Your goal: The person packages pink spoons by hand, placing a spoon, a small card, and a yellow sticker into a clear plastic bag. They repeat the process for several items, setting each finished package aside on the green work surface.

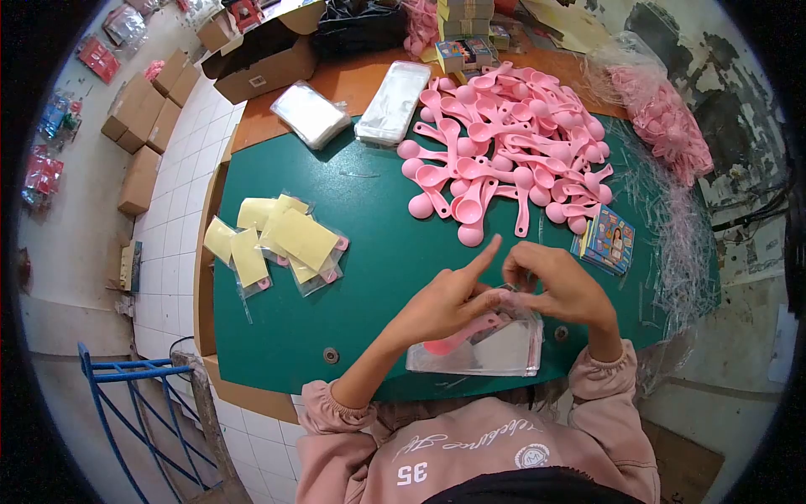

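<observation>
Close to my body, my left hand (453, 296) pinches the top edge of a clear plastic bag, thumb closed and index finger stretched out. My right hand (564, 284) pinches the same edge from the other side, fingers curled. A pink measuring spoon (452, 339) shows below my left hand, seemingly inside the bag; its far end is partly hidden. Under it lies a stack of clear plastic bags (508, 357) at the table's near edge. Beyond my right hand sits a small stack of blue printed cards (611, 240).
A large pile of pink measuring spoons (504, 143) covers the far right of the green table (369, 210). Packed bags with yellow cards (306, 239) lie at left. Two bundles of clear bags (393, 102) lie behind. Plastic scraps (672, 252) trail along the right edge.
</observation>
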A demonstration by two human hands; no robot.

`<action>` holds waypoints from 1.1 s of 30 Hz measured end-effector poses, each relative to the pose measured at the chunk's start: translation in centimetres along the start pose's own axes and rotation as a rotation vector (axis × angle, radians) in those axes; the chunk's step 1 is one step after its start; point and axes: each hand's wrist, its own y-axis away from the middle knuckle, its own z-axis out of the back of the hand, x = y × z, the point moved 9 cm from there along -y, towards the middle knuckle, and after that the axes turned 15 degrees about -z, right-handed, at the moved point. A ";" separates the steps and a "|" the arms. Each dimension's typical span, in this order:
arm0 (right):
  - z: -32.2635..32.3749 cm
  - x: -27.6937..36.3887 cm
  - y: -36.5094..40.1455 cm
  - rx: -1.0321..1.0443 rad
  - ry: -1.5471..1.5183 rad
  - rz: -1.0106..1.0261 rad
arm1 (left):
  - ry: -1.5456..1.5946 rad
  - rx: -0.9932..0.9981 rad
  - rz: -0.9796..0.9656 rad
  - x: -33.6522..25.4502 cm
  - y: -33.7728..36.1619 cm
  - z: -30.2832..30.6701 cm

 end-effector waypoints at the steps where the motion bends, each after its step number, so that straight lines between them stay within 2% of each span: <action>1: -0.5 -0.6 -0.2 0.000 -0.001 0.000 | -0.036 -0.069 -0.008 -0.2 0.1 0.4; 4: -0.9 -0.8 0.0 0.008 -0.095 0.070 | -0.151 -0.067 0.107 0.3 0.8 0.8; 6: -0.7 -2.8 -0.3 0.075 -0.349 -0.188 | -0.085 0.011 0.134 0.6 1.9 1.2; 8: 0.1 -4.4 0.1 0.042 -0.356 -0.250 | -0.020 0.092 0.162 1.7 3.4 1.3; 9: 0.4 -5.5 0.2 0.015 -0.364 -0.315 | 0.086 0.024 0.091 2.0 3.9 1.9; 10: 0.6 -5.6 0.2 -0.015 -0.354 -0.287 | 0.191 -0.047 0.020 1.9 4.2 2.5; 11: 0.4 -5.6 0.1 -0.014 -0.356 -0.286 | 0.190 -0.048 0.022 2.2 4.6 2.7; 13: -1.1 -5.6 0.1 0.123 -0.603 -0.333 | 0.311 -0.137 0.106 3.0 5.2 3.3; 17: -1.6 -5.3 0.6 0.175 -0.620 -0.421 | 0.419 -0.201 0.147 3.1 5.5 3.1; 19: -0.9 -5.7 0.4 0.048 -0.487 -0.319 | 0.313 -0.230 0.140 2.8 5.6 3.2; 20: -0.9 -5.7 0.5 0.047 -0.487 -0.320 | 0.208 -0.260 0.135 2.7 5.8 3.3; 21: -0.2 -5.3 0.6 -0.050 -0.421 -0.316 | 0.208 -0.259 0.134 2.7 5.7 2.4; 22: 0.4 -5.0 0.6 -0.144 -0.355 -0.312 | 0.026 -0.470 0.098 2.3 6.3 3.4; 23: -0.1 -4.6 0.5 -0.142 -0.354 -0.312 | -0.159 -0.681 0.059 1.4 7.6 4.4; 24: 0.1 -3.7 0.7 -0.261 -0.334 -0.255 | 0.038 -0.616 0.099 2.0 7.7 2.9; 25: 0.4 -2.9 1.1 -0.378 -0.312 -0.199 | 0.040 -0.618 0.101 1.6 8.1 2.0; 26: -0.5 -1.3 1.1 -0.293 -0.249 -0.099 | 0.380 -0.619 0.110 1.9 8.1 0.1; 27: -0.7 -1.0 1.2 -0.285 -0.248 -0.099 | 0.720 -0.612 0.115 2.1 8.1 -1.8; 29: -3.7 1.7 1.7 0.000 -0.066 0.108 | 0.763 -0.627 0.146 2.6 8.9 -2.5; 30: -4.4 1.4 2.1 0.051 -0.044 0.051 | 0.745 -0.636 0.164 2.4 9.3 -2.4; 33: -5.5 2.0 2.9 0.035 0.063 0.087 | 0.730 -0.582 0.209 2.3 10.6 -2.7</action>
